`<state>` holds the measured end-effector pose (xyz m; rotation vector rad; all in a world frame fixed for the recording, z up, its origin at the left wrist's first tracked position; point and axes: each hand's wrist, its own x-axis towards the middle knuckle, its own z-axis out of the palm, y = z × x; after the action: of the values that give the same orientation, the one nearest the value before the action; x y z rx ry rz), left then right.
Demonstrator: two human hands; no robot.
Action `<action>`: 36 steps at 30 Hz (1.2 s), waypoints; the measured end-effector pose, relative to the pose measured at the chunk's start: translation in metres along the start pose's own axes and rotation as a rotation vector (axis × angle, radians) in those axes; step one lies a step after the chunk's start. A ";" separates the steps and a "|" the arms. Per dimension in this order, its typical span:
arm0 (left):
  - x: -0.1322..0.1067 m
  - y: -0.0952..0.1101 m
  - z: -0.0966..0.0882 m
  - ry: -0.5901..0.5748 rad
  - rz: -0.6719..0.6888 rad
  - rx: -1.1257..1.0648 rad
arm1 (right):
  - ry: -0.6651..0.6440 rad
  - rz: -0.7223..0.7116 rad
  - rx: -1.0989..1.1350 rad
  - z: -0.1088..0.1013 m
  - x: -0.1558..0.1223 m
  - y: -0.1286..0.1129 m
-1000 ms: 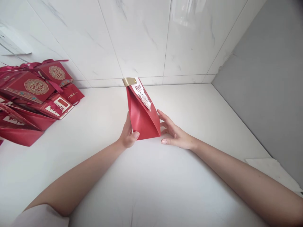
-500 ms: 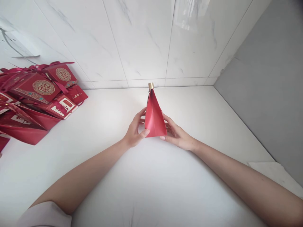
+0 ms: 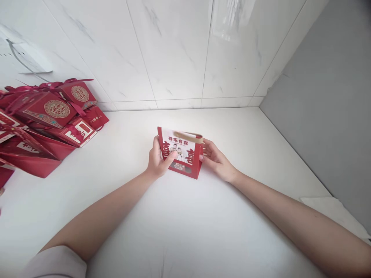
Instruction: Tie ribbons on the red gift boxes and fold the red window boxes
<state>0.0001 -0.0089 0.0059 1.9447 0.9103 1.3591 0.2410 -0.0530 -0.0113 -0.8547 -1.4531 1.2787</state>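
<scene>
A small red and white gift bag (image 3: 181, 170) is between my two hands at the middle of the white table. Its broad printed face, with red characters, a cartoon couple and an oval window near the bottom, is turned toward me. A gold-tan strap handle (image 3: 193, 136) runs along its top edge. My left hand (image 3: 160, 159) grips the left side, thumb across the front and fingers mostly hidden behind. At the narrow right side, my right hand (image 3: 216, 159) holds the bag with thumb and fingers.
Several red gift boxes (image 3: 56, 110) with dark red ribbons are piled on the left of the white table (image 3: 139, 231). A tiled wall (image 3: 174, 50) stands behind, a grey surface (image 3: 324, 88) at right. A white sheet (image 3: 333, 210) lies near the right edge.
The bag has been turned from its narrow red side to its printed face, and its top now sits lower in view. Both hands have stayed on it.
</scene>
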 end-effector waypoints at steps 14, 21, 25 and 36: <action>0.009 -0.008 0.005 -0.294 -0.390 -0.211 | -0.024 -0.002 -0.057 0.006 0.001 -0.013; 0.013 -0.009 0.001 -0.291 -0.444 -0.251 | 0.040 0.025 -0.155 -0.001 0.003 -0.011; 0.012 -0.007 0.001 -0.281 -0.439 -0.236 | 0.013 0.035 -0.158 -0.005 0.003 -0.009; 0.013 -0.006 0.000 -0.279 -0.406 -0.262 | -0.002 0.017 -0.197 -0.006 0.004 -0.007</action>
<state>0.0020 0.0053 0.0088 1.5912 0.8807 0.8975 0.2469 -0.0493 -0.0037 -0.9969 -1.5954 1.1621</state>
